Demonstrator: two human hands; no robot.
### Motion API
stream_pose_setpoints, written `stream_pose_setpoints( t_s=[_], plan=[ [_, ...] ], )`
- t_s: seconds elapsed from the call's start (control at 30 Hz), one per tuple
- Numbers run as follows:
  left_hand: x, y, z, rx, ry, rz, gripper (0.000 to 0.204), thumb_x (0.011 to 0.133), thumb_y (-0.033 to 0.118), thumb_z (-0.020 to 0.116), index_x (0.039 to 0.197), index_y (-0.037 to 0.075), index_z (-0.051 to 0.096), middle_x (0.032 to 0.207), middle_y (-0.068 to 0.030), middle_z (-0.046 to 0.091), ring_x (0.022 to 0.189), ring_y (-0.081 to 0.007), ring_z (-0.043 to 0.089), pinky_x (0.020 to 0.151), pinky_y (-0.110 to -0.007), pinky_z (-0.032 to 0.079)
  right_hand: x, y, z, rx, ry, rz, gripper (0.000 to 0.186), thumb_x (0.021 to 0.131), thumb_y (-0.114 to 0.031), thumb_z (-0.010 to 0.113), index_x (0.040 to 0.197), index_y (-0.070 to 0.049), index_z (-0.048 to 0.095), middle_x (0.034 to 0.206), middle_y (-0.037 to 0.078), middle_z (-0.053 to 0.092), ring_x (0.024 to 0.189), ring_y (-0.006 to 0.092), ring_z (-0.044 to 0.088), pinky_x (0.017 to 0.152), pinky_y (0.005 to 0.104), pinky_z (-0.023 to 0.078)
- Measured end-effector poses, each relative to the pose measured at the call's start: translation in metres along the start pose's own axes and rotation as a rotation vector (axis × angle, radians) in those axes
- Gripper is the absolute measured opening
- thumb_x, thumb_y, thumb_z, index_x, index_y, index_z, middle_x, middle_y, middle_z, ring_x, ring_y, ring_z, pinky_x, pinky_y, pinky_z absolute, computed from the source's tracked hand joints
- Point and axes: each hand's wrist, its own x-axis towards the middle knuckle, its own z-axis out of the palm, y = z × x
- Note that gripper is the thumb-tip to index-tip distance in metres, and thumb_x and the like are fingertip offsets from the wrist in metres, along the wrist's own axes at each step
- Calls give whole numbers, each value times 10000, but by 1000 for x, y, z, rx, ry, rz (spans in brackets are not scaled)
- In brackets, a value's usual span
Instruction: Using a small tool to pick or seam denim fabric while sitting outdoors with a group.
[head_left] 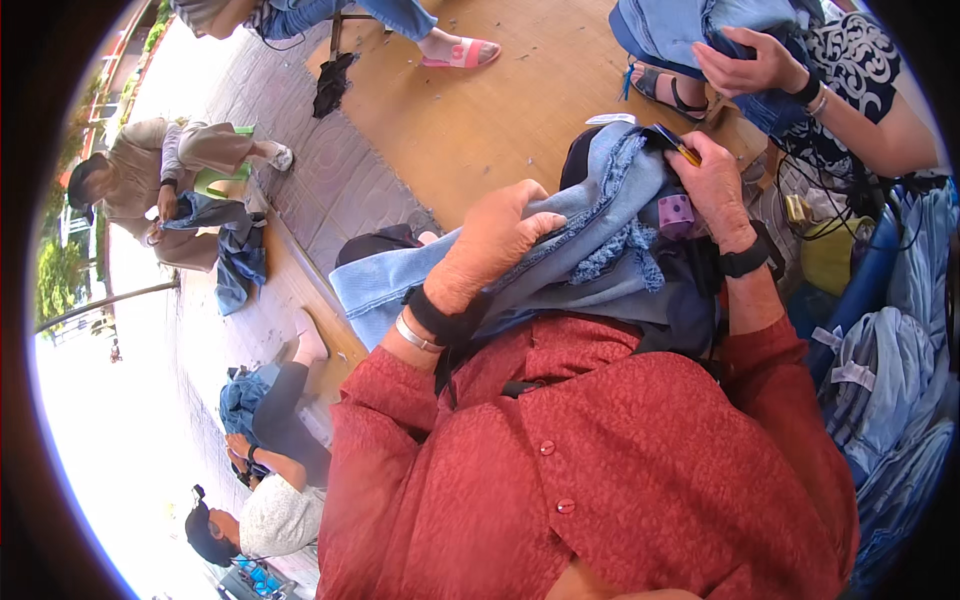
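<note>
A light blue denim garment (pixel 390 290) lies across my lap, with frayed, fringed edges (pixel 620 220) along its right part. My left hand (pixel 505 235) grips the denim near its middle, fingers curled over the cloth. My right hand (pixel 705 185) is closed on small yellow and dark snips (pixel 683 150) at the upper right end of the garment, beside the frayed edge. A purple dotted band or pincushion (pixel 676 215) sits just below my right hand. Dark cloth (pixel 680 290) is under the garment.
Co-workers surround me: hands with denim (pixel 750 70) at upper right, a seated person (pixel 150 200) at left, another (pixel 270 510) at lower left, and a sandalled foot (pixel 460 52) at top. Piled denim (pixel 880 380) lies at my right. A wooden board (pixel 480 110) covers the paving ahead.
</note>
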Motion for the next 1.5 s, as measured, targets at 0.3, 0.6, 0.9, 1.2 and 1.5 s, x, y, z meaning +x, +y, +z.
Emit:
stream_pose_setpoints(
  t_s=[0.3,0.6,0.9,1.2,1.5],
  plan=[
    [-74,-3,-50,-493,120,-83,147,820,153,615,884,20,617,739,44,569,692,-44,482,613,-196,397,-63,-22,-59,306,207,-203,117,758,3,591,868,1,552,712,79,528,618,176,528,590,247,424],
    [-137,-10,-75,-748,202,-40,135,783,139,654,815,16,609,768,26,576,735,-52,491,666,-178,396,-121,-70,-84,309,203,-502,166,727,96,560,883,39,551,789,114,555,653,157,519,602,235,420],
    [-85,-12,-31,289,356,38,160,717,83,580,868,31,574,853,-147,563,853,-333,530,734,-397,421,-84,-43,-15,385,-73,-257,114,750,4,596,849,3,540,698,71,542,622,140,517,605,253,425],
    [-33,41,-3,-75,354,179,168,724,87,636,865,8,589,845,-135,565,846,-298,532,750,-354,422,-70,-43,-13,491,-132,-154,117,764,-20,610,864,-1,552,701,22,552,643,70,498,608,207,412],
    [-32,35,-7,-992,43,-223,106,776,59,637,859,-3,612,766,-3,593,695,-76,522,637,-207,427,-66,-40,-10,599,-219,-10,112,779,-30,606,875,2,558,715,5,558,662,50,495,621,196,412]
  ],
)
